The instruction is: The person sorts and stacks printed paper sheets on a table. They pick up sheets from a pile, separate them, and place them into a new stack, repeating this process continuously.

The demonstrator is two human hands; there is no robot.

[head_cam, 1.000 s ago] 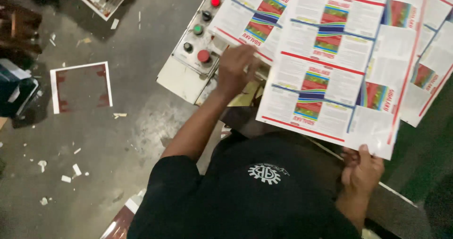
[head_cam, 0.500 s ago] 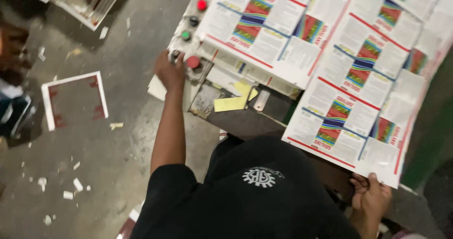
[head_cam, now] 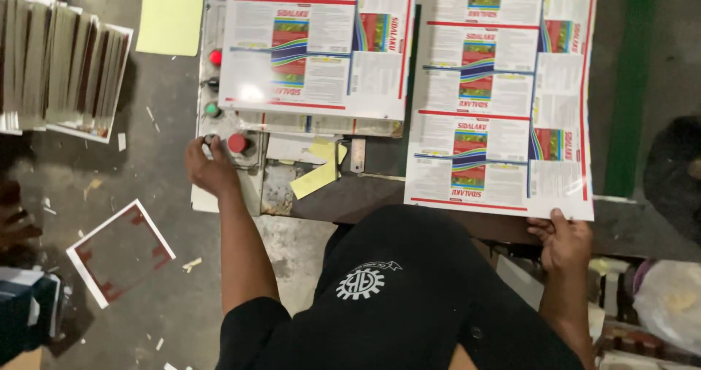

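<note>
My left hand (head_cam: 208, 167) rests on the machine's control panel (head_cam: 223, 121), fingers around a small knob beside a red push button (head_cam: 238, 143). My right hand (head_cam: 564, 240) grips the near right corner of a large printed sheet (head_cam: 504, 92) with red-bordered, colourful panels, held flat over the machine table. A second printed sheet (head_cam: 318, 45) of the same kind lies on the machine to the left of it. My black shirt fills the bottom of the view.
Yellow paper notes (head_cam: 315, 176) lie by the panel. A stack of upright printed sheets (head_cam: 62, 67) stands at the far left. A trimmed white frame scrap (head_cam: 120, 252) and paper bits lie on the concrete floor. A green stripe (head_cam: 628, 85) runs on the right.
My left hand moved from the sheets down to the control panel knob. The sheet in my right hand swung from tilted to flat and square over the table. The view shifted.
</note>
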